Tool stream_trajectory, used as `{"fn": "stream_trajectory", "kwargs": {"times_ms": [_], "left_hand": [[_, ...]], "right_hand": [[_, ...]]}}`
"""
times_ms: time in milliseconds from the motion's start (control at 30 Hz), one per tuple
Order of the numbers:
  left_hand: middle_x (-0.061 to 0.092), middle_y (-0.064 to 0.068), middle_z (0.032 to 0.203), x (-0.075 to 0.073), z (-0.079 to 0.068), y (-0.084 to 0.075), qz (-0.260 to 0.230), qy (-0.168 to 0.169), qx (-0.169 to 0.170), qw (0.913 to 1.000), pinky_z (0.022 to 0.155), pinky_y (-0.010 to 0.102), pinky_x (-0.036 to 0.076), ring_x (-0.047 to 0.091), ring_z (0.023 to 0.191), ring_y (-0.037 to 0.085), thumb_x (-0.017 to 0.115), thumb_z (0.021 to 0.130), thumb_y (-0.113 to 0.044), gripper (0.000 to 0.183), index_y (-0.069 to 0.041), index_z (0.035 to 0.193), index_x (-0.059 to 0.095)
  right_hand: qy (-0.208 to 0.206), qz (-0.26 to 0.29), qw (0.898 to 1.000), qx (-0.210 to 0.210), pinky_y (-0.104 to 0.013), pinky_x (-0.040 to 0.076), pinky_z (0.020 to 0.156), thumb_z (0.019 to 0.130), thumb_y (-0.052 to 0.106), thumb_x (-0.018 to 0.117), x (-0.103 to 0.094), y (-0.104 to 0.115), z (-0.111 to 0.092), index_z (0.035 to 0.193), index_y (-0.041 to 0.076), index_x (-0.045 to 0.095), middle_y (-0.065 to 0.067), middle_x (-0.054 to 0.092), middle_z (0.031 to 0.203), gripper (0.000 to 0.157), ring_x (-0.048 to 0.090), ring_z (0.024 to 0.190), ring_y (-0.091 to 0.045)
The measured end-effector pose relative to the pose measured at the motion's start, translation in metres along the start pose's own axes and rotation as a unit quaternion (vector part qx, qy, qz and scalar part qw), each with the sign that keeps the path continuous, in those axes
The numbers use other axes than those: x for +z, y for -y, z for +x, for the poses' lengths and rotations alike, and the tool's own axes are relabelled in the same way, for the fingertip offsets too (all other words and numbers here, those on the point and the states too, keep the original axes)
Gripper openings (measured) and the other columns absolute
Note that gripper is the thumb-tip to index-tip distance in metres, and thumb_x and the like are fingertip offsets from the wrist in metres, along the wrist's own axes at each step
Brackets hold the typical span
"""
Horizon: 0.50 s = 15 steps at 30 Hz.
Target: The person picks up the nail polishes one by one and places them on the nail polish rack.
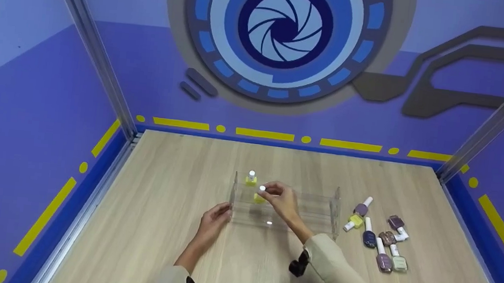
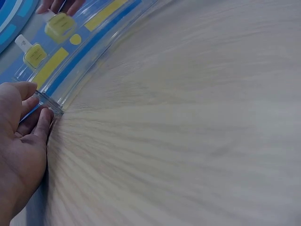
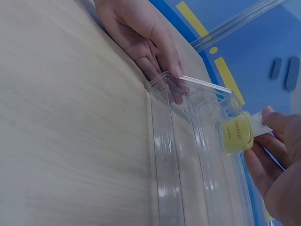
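A clear acrylic display rack [image 1: 291, 210] with stepped tiers stands on the table. My left hand [image 1: 215, 223] grips its left end panel, the thumb and fingers around the edge [image 3: 207, 84]. My right hand [image 1: 284, 202] pinches the white cap of a yellow nail polish bottle [image 3: 236, 133], which is upright over the rack's left part. Whether its base touches the tier I cannot tell. Another yellow nail polish bottle [image 1: 251, 179] stands at the rack's back left, also seen as a yellow bottle [image 2: 35, 55] in the left wrist view.
Right of the rack several nail polish bottles lie loose: a mauve one [image 1: 360, 209], a yellow one [image 1: 355, 221], a dark blue one [image 1: 369, 239], a glittery brown one [image 1: 387, 238], a dark purple one [image 1: 395, 221], a purple one [image 1: 384, 262] and a pale green one [image 1: 399, 263]. Patterned walls enclose the table [image 1: 175, 171].
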State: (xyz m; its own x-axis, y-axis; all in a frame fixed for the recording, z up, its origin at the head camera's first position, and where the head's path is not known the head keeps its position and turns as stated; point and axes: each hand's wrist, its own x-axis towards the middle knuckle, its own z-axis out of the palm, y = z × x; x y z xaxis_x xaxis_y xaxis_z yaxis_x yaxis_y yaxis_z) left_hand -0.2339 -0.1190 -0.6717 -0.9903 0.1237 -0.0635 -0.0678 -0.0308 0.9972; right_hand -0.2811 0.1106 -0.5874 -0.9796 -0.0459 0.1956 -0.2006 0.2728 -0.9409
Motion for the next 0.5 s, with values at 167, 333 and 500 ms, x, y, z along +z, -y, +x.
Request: {"fn": "stream_trajectory", "kwargs": {"times_ms": [167,333,500], "left_hand": [[0.051,0.022,0.151,0.004,0.004,0.001,0.000,0.001,-0.009,1.0000,0.109,0.031,0.053,0.051,0.140,0.034,0.057,0.106,-0.024,0.051,0.002,0.149,0.046],[0.052,0.021,0.151,0.003,0.005,0.002,-0.003,-0.002,-0.016,0.9999,0.108,0.028,0.054,0.052,0.140,0.033,0.059,0.105,-0.024,0.051,0.002,0.148,0.048],[0.051,0.023,0.150,0.001,0.004,0.002,-0.013,-0.006,-0.011,0.9998,0.106,0.026,0.054,0.051,0.139,0.035,0.058,0.106,-0.022,0.050,0.005,0.147,0.047]], "right_hand": [[0.002,-0.011,1.000,-0.005,-0.022,0.063,0.075,0.087,0.008,0.081,0.006,0.003,0.002,0.097,0.000,0.075,-0.016,0.078,0.093,0.014,0.075,0.086,-0.021],[-0.005,-0.008,1.000,-0.022,-0.027,0.065,0.078,0.086,0.006,0.081,0.015,0.002,0.003,0.097,-0.001,0.074,-0.017,0.077,0.094,0.014,0.076,0.087,-0.026],[0.013,-0.020,0.999,-0.043,-0.029,0.066,0.079,0.086,0.005,0.081,0.027,-0.005,0.003,0.097,-0.003,0.073,-0.018,0.077,0.093,0.015,0.076,0.088,-0.029]]}}
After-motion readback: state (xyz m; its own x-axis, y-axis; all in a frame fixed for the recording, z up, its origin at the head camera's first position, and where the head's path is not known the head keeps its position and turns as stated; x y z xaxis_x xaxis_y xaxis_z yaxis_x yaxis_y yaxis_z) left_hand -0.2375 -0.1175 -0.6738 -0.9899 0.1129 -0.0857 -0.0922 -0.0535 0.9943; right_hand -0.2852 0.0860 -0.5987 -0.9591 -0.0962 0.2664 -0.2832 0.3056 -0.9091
